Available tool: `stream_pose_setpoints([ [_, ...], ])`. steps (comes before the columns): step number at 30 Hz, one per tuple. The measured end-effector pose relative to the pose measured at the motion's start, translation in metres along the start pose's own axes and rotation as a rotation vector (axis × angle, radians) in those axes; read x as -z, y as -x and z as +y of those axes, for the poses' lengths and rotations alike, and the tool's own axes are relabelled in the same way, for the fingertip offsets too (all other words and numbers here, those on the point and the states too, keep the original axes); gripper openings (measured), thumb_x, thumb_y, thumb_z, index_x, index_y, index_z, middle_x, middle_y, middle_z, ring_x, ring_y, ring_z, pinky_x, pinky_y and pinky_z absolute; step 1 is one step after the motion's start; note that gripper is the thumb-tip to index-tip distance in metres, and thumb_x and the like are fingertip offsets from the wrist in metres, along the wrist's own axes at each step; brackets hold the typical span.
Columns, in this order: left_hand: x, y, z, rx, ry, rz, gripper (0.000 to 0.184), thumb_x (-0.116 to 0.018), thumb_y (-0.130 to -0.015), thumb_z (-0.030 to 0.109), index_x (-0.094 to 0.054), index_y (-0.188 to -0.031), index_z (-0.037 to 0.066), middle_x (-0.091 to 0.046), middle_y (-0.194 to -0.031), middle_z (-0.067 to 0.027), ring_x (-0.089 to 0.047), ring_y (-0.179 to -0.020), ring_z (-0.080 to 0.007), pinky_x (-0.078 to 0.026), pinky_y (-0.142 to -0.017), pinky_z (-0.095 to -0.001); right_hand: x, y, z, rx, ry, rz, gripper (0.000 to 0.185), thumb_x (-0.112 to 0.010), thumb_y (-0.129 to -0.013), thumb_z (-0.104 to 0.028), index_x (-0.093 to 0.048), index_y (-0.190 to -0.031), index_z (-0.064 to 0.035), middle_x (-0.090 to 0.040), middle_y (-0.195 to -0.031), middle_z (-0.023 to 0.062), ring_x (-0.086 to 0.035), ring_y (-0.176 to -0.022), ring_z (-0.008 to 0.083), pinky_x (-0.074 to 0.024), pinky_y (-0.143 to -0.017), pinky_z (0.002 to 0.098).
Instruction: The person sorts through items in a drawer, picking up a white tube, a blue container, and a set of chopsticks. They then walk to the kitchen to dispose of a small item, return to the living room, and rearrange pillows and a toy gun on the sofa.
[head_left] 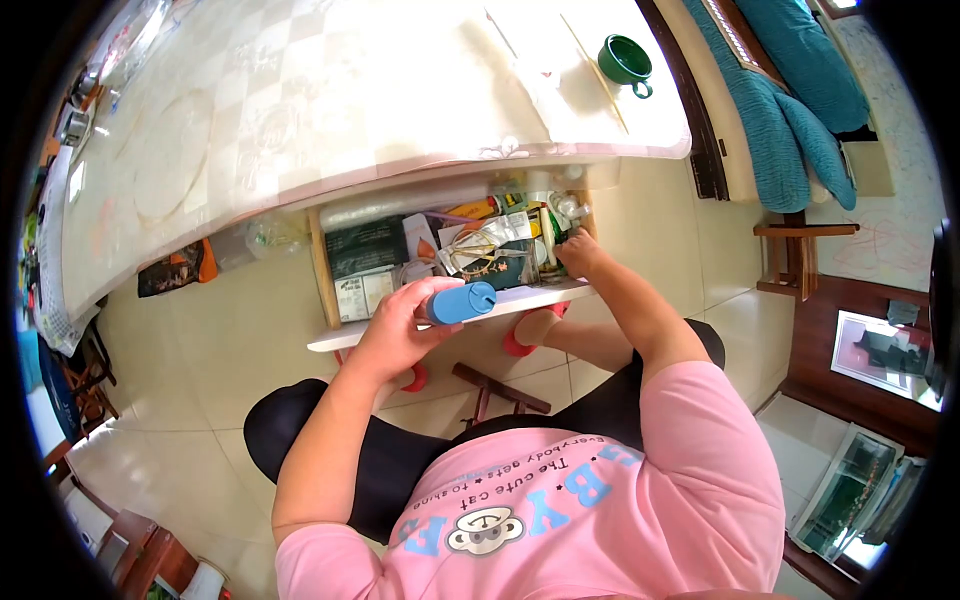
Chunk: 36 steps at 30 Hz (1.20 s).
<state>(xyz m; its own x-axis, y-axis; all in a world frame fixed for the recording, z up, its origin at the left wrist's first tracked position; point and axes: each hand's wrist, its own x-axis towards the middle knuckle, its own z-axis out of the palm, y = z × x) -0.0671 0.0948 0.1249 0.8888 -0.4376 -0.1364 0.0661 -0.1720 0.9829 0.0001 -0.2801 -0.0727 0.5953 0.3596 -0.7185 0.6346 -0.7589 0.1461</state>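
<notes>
My left hand (398,325) is wrapped round a bottle with a blue flip-top cap (462,303), held on its side over the front edge of the open drawer (330,340). Down in the drawer's right end is my right hand (577,254), its fingers curled by small green and clear items; what they grip, if anything, is hidden. Between the hands lies a bundled white cable (470,240). A dark green booklet (368,247) and white boxes (362,295) fill the drawer's left side, and a yellow packet (472,209) lies at the back.
Above the drawer spreads a table with a pale checked cover (330,90). On its right part stand a green cup (624,60) and a thin stick (595,75). A wooden stool (500,390) is below me. A plastic bag (275,233) hangs left of the drawer.
</notes>
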Motion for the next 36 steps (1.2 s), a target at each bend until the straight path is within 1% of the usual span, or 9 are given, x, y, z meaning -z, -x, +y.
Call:
stream_pose_setpoints([
  [8,0.002,0.003,0.001,0.028,0.016,-0.034,0.047,-0.074,-0.075,0.000,-0.059,-0.119,0.008,-0.062,-0.117,-0.0039,-0.059,-0.103,-0.0150,-0.049,-0.084,-0.0286,0.041,0.029,0.004,-0.005,-0.013,0.050,0.020,-0.061,-0.076,-0.013,-0.071,-0.092,-0.0124,-0.069,-0.098,0.0079,-0.065,-0.097,0.0217,-0.0456,-0.080,0.0382],
  [12,0.003,0.003,0.001,-0.003,0.017,-0.003,0.046,-0.074,-0.075,-0.001,-0.058,-0.117,0.007,-0.064,-0.113,-0.0088,-0.063,-0.100,-0.0210,-0.051,-0.087,-0.0330,0.161,0.104,-0.010,0.278,-0.922,0.126,0.025,-0.072,-0.072,-0.006,-0.069,-0.098,-0.0070,-0.064,-0.095,0.0099,-0.063,-0.088,0.0237,-0.0503,-0.075,0.0350],
  [16,0.003,0.002,0.003,0.032,-0.017,-0.018,0.046,-0.074,-0.076,-0.001,-0.058,-0.118,0.007,-0.063,-0.115,-0.0079,-0.062,-0.103,-0.0202,-0.049,-0.090,-0.0318,0.259,0.152,-0.021,0.417,-1.207,0.573,0.025,-0.075,-0.075,-0.009,-0.069,-0.099,-0.0061,-0.056,-0.081,0.0068,-0.056,-0.074,0.0154,-0.0485,-0.068,0.0295],
  [20,0.004,0.005,0.001,0.134,-0.049,-0.013,0.047,-0.074,-0.077,0.000,-0.057,-0.120,0.006,-0.061,-0.116,-0.0075,-0.060,-0.105,-0.0177,-0.047,-0.094,-0.0295,0.333,0.114,-0.012,-0.005,-0.882,0.950,0.023,-0.071,-0.079,-0.010,-0.069,-0.101,-0.0064,-0.059,-0.088,0.0068,-0.059,-0.074,0.0157,-0.0481,-0.068,0.0278],
  [25,0.004,0.006,-0.005,0.114,-0.028,-0.010,0.046,-0.074,-0.078,0.001,-0.057,-0.120,0.007,-0.062,-0.113,-0.0072,-0.059,-0.102,-0.0154,-0.046,-0.092,-0.0282,0.337,0.055,0.005,-0.025,-0.720,1.143,0.030,-0.071,-0.080,-0.014,-0.066,-0.108,-0.0053,-0.062,-0.094,0.0108,-0.060,-0.072,0.0193,-0.0494,-0.069,0.0307],
  [27,0.004,0.006,-0.007,0.023,-0.065,0.067,0.043,-0.075,-0.076,0.007,-0.060,-0.116,0.008,-0.066,-0.102,-0.0101,-0.064,-0.090,-0.0222,-0.051,-0.079,-0.0324,0.338,0.073,-0.002,-0.057,-0.704,1.255,0.030,-0.069,-0.082,-0.014,-0.064,-0.110,-0.0050,-0.062,-0.093,0.0118,-0.060,-0.069,0.0195,-0.0497,-0.067,0.0308],
  [30,0.004,0.007,-0.006,0.061,0.019,0.106,0.043,-0.075,-0.076,0.007,-0.059,-0.115,0.008,-0.066,-0.101,-0.0099,-0.064,-0.088,-0.0218,-0.050,-0.078,-0.0318,0.318,0.132,-0.024,-0.105,-0.896,1.158,0.017,-0.066,-0.081,-0.010,-0.066,-0.097,-0.0023,-0.064,-0.094,0.0142,-0.062,-0.073,0.0289,-0.0494,-0.069,0.0366],
  [32,0.006,0.009,-0.014,-0.021,-0.055,0.144,0.043,-0.076,-0.075,0.007,-0.059,-0.115,0.008,-0.066,-0.101,-0.0092,-0.063,-0.087,-0.0200,-0.050,-0.077,-0.0309,0.267,0.136,-0.019,0.081,-0.900,1.018,0.012,-0.065,-0.080,-0.007,-0.066,-0.091,-0.0015,-0.064,-0.082,0.0127,-0.061,-0.068,0.0258,-0.0491,-0.065,0.0351],
  [36,0.006,0.009,-0.010,-0.005,0.045,0.146,0.042,-0.075,-0.077,0.003,-0.059,-0.115,0.007,-0.065,-0.104,-0.0055,-0.062,-0.096,-0.0148,-0.050,-0.082,-0.0292,0.129,0.090,0.014,-0.106,-1.037,0.487,0.010,-0.064,-0.078,-0.007,-0.068,-0.087,-0.0023,-0.067,-0.079,0.0144,-0.063,-0.071,0.0283,-0.0508,-0.068,0.0358],
])
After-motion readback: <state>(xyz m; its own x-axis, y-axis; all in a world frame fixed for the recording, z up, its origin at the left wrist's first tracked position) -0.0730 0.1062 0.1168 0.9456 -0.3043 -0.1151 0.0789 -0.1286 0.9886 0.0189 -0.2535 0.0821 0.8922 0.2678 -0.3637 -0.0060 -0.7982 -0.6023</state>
